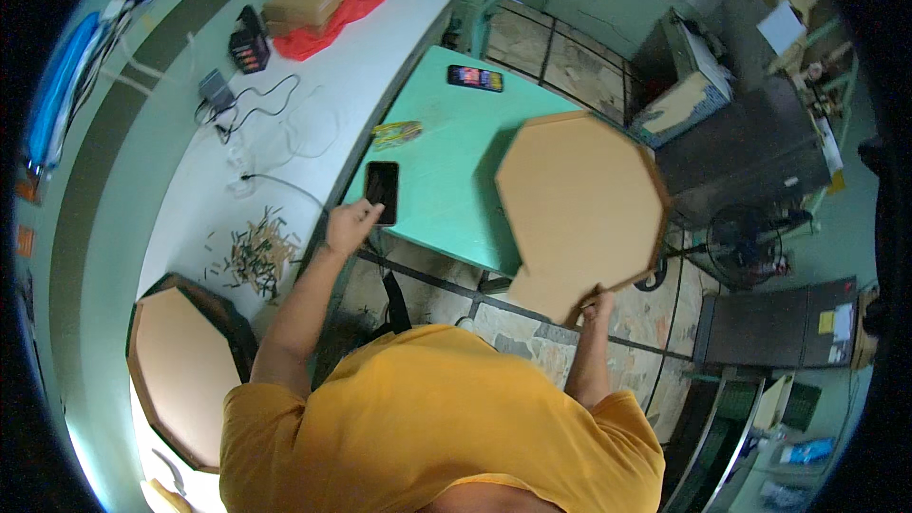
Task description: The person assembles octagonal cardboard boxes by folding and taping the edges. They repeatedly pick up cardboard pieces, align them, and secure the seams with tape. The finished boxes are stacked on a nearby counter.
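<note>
My right hand (pixel 596 306) is closed on the near edge of a large brown cardboard tray (pixel 581 199). The tray has cut corners and a low rim, and it reaches over the right part of the green table (pixel 437 195). My left hand (pixel 353 225) is at the table's left front edge, fingers curled at the lower corner of a dark-screened smartphone (pixel 382 185). Whether the phone is lifted off the table I cannot tell. Just beyond it lies a small yellow-green bundle (pixel 396 134). A second phone (pixel 475 78), its screen lit, rests near the far edge.
Along the left runs a white counter (pixel 370 47) with a brown box (pixel 311 0) on red plastic, cables (pixel 271 100) and a pile of small dark and tan strips (pixel 255 252). Nearer me is a dark-edged cardboard tray (pixel 185 370). A black fan (pixel 744 245) stands right.
</note>
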`<state>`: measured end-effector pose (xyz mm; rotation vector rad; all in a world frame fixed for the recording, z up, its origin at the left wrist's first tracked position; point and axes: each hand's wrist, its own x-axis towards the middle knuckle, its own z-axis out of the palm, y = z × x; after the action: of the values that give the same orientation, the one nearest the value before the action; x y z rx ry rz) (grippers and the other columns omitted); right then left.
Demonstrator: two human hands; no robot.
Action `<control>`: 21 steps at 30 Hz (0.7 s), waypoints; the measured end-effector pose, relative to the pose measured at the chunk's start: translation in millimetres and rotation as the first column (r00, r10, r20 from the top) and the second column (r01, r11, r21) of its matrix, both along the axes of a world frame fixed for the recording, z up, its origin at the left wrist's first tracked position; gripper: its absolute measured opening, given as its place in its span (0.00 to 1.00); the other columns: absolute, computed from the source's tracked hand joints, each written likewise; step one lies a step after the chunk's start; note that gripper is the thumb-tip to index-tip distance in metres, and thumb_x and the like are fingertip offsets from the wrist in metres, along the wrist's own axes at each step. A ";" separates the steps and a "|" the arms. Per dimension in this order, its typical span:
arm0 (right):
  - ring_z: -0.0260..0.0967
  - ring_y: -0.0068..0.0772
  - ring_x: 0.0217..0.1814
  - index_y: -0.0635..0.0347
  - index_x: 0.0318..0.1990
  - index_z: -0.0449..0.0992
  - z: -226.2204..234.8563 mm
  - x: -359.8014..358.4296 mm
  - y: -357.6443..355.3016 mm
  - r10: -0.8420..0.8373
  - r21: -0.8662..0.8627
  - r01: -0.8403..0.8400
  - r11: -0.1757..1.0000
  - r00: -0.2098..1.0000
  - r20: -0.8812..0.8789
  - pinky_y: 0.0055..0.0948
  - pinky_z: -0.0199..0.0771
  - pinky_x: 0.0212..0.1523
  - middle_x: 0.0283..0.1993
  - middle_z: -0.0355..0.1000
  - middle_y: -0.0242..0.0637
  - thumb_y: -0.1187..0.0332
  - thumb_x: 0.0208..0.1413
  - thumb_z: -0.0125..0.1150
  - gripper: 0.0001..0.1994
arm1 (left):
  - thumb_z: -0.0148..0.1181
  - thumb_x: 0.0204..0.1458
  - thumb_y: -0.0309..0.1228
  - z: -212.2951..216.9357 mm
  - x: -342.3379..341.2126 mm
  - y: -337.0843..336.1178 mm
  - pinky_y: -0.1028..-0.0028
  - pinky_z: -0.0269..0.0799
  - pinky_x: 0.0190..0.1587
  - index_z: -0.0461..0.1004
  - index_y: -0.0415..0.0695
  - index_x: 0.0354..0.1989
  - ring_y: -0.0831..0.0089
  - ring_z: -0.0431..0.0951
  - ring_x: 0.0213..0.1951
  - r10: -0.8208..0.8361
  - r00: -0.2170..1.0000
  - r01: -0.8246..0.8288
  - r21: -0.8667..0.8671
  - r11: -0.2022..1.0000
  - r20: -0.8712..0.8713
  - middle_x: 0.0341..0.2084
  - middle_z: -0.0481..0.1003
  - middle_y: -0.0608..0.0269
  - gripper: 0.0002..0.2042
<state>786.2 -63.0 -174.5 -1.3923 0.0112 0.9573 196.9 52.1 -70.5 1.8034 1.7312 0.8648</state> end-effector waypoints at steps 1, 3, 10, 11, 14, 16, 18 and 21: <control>0.70 0.37 0.34 0.61 0.34 0.71 -9.9 -8.3 -7.2 -0.009 -0.068 0.011 0.998 0.999 0.038 0.36 0.74 0.29 0.35 0.71 0.38 0.64 0.58 0.49 0.09 | 0.59 0.53 0.41 -0.5 28.7 -0.5 0.61 0.70 0.29 0.77 0.44 0.26 0.56 0.75 0.25 -0.084 0.996 0.084 0.011 0.996 0.035 0.16 0.73 0.55 0.13; 0.70 0.36 0.27 0.59 0.28 0.71 -20.6 -22.0 -11.1 0.124 -0.232 -0.109 0.967 0.991 0.053 0.40 0.72 0.27 0.27 0.71 0.36 0.71 0.51 0.57 0.03 | 0.57 0.54 0.38 -4.7 81.0 -7.0 0.61 0.71 0.35 0.76 0.45 0.34 0.54 0.76 0.30 -0.280 0.956 0.284 0.029 0.959 -0.082 0.20 0.75 0.55 0.10; 0.72 0.44 0.36 0.67 0.46 0.69 -29.3 -13.9 6.2 -0.023 -0.020 0.020 1.000 0.987 -0.157 0.40 0.75 0.38 0.37 0.72 0.41 0.74 0.53 0.53 0.13 | 0.55 0.51 0.29 -20.7 194.4 -31.0 0.55 0.57 0.58 0.66 0.49 0.56 0.57 0.65 0.56 -0.543 0.794 0.598 0.196 0.777 -0.273 0.51 0.68 0.57 0.21; 0.72 0.44 0.35 0.67 0.46 0.69 -26.5 4.3 1.3 -0.062 -0.039 0.056 0.998 0.985 -0.159 0.40 0.75 0.38 0.37 0.72 0.41 0.74 0.53 0.53 0.13 | 0.55 0.51 0.29 -24.5 199.3 -30.2 0.55 0.57 0.58 0.66 0.48 0.56 0.57 0.65 0.55 -0.504 0.831 0.545 0.165 0.822 -0.237 0.51 0.68 0.57 0.21; 0.70 0.41 0.47 0.70 0.49 0.68 -9.4 70.6 -41.0 -0.052 0.083 0.061 0.995 0.993 -0.108 0.46 0.71 0.50 0.45 0.71 0.43 0.67 0.57 0.48 0.16 | 0.56 0.50 0.27 -41.5 203.1 -15.7 0.56 0.60 0.57 0.67 0.46 0.55 0.56 0.66 0.54 -0.341 0.918 0.351 0.014 0.936 -0.201 0.49 0.69 0.55 0.21; 0.68 0.45 0.52 0.72 0.48 0.68 3.0 110.5 -76.7 -0.219 0.036 0.224 0.974 0.971 -0.100 0.43 0.70 0.54 0.50 0.70 0.47 0.67 0.58 0.46 0.17 | 0.56 0.50 0.27 -55.7 202.0 0.1 0.58 0.63 0.55 0.69 0.44 0.54 0.55 0.68 0.52 -0.265 0.945 0.262 -0.041 0.964 -0.191 0.47 0.70 0.54 0.20; 0.68 0.44 0.54 0.69 0.50 0.68 14.1 142.3 -122.8 -0.255 0.014 0.257 0.966 0.964 -0.075 0.42 0.69 0.56 0.51 0.69 0.45 0.64 0.58 0.46 0.17 | 0.57 0.50 0.27 -69.2 208.6 16.3 0.60 0.65 0.53 0.70 0.43 0.52 0.54 0.69 0.50 -0.242 0.954 0.231 -0.080 0.970 -0.178 0.45 0.70 0.53 0.19; 0.67 0.44 0.55 0.67 0.51 0.68 25.4 174.2 -188.2 -0.357 0.015 0.361 0.933 0.927 -0.112 0.43 0.69 0.56 0.52 0.69 0.46 0.63 0.59 0.45 0.18 | 0.57 0.50 0.27 -81.6 232.0 40.5 0.61 0.68 0.50 0.72 0.43 0.50 0.53 0.71 0.48 -0.292 0.943 0.276 -0.119 0.954 -0.157 0.44 0.70 0.52 0.16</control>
<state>960.4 -251.1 -149.1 -1.2490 0.3199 0.7193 428.9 92.5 -152.1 2.0488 1.5295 0.5113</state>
